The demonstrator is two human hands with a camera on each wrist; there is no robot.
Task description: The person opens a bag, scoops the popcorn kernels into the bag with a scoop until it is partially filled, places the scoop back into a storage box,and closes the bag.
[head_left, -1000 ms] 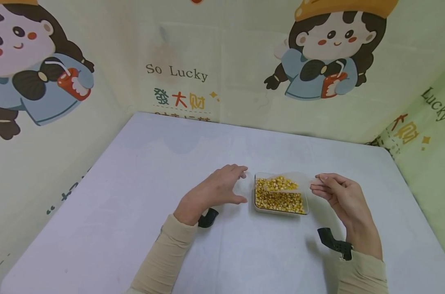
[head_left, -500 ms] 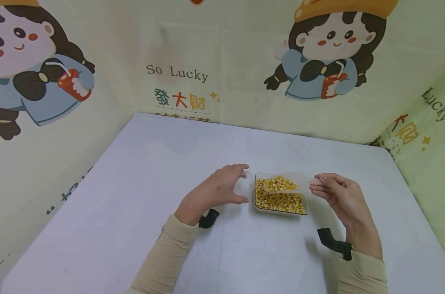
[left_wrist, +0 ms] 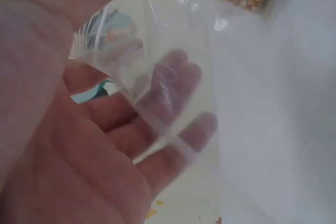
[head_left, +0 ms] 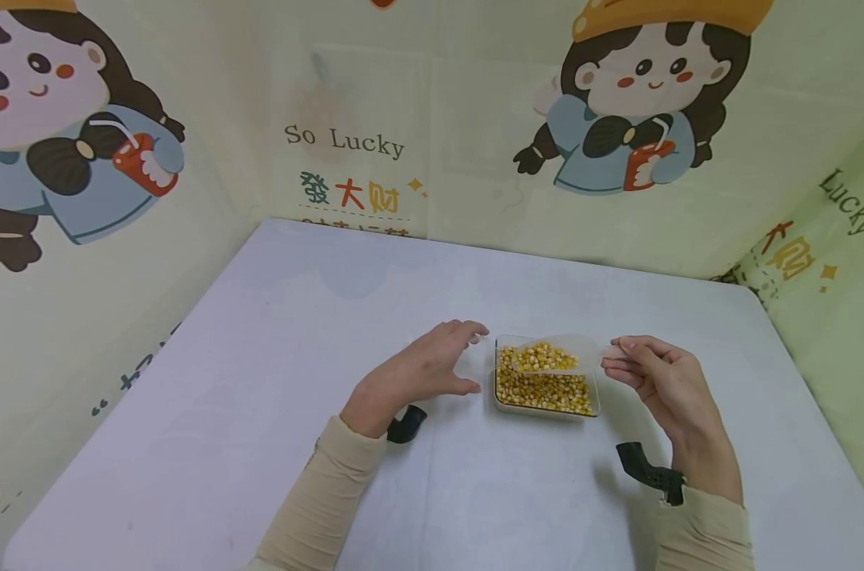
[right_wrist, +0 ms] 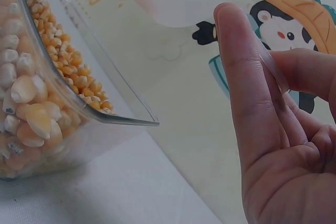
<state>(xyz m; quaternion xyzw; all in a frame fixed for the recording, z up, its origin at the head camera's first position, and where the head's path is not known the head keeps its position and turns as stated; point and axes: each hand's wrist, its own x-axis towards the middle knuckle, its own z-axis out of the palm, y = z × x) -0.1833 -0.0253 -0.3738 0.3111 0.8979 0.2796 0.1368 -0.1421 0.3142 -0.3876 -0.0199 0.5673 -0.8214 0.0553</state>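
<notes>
A clear rectangular container [head_left: 594, 396] filled with yellow corn kernels [head_left: 542, 390] stands on the table. Over its far part, a translucent scoop [head_left: 581, 349] bears a heap of kernels. My right hand [head_left: 677, 388] pinches the scoop's handle between thumb and fingers. Left of the container, my left hand [head_left: 420, 369] has its fingers spread and thumb apart. The left wrist view shows those fingertips behind the film of a clear plastic bag [left_wrist: 157, 19], seemingly inside its mouth. How the thumb meets the bag is hidden. In the right wrist view the container's rim [right_wrist: 100, 116] is near.
A white-covered table [head_left: 317, 301] carries the container. Printed cloth walls [head_left: 467, 143] with cartoon figures rise behind it and at both sides. Black wrist mounts [head_left: 649, 472] hang under the forearms.
The left hand's upper fingertips have shifted slightly right, toward the container. The right hand, the loaded scoop and the container have stayed where they were.
</notes>
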